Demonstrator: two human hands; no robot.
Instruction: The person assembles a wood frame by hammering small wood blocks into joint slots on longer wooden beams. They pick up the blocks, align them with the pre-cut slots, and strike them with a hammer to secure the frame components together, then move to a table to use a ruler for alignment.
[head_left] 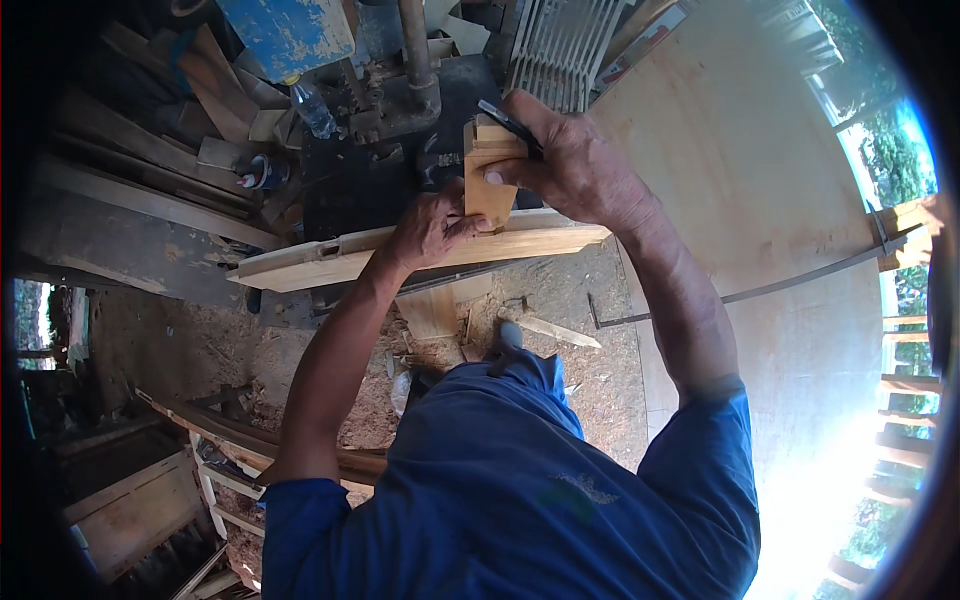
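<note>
A short yellowish wooden block (487,190) stands over a long pale wooden beam (420,256) that has notches cut near its left end. My left hand (432,230) is closed at the block's lower end, its thumb pressed on the block and its other fingers partly hidden behind. In my right hand (590,170) is a slim dark tool with a grey tip (508,122), slanting across the block's upper end; its exact kind is unclear. The right thumb rests against the block's face.
A dark workbench (340,190) lies beyond the beam, with a clear plastic bottle (313,108) and a metal pipe fitting (424,95). Boards are piled at left. A large plywood sheet (730,180) spreads to the right, a long metal bar clamp (780,290) across it. Shavings cover the floor.
</note>
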